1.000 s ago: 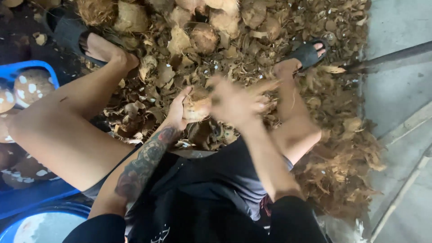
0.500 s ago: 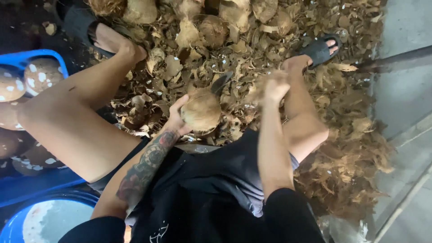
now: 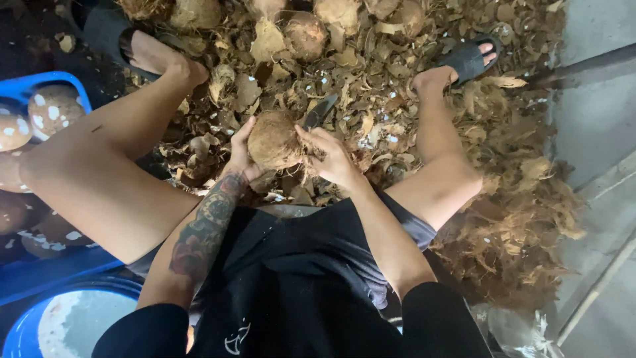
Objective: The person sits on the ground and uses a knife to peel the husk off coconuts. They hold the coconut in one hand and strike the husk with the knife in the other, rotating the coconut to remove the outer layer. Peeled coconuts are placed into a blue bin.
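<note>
My left hand (image 3: 240,154) cups the brown, fibrous coconut (image 3: 273,140) from its left side, fingers clenched around its curve; my right hand (image 3: 333,158) grips the same coconut from the right, fingers pressed into the husk; the coconut sits between my knees, just above a heap of dry husk scraps (image 3: 371,86) that covers the floor; a dark blade (image 3: 319,111) sticks up right behind the coconut, touching or nearly touching it, I cannot tell which; more whole coconuts (image 3: 306,33) lie at the far edge of the heap; a blue crate (image 3: 40,83) with peeled coconuts stands to my left
</note>
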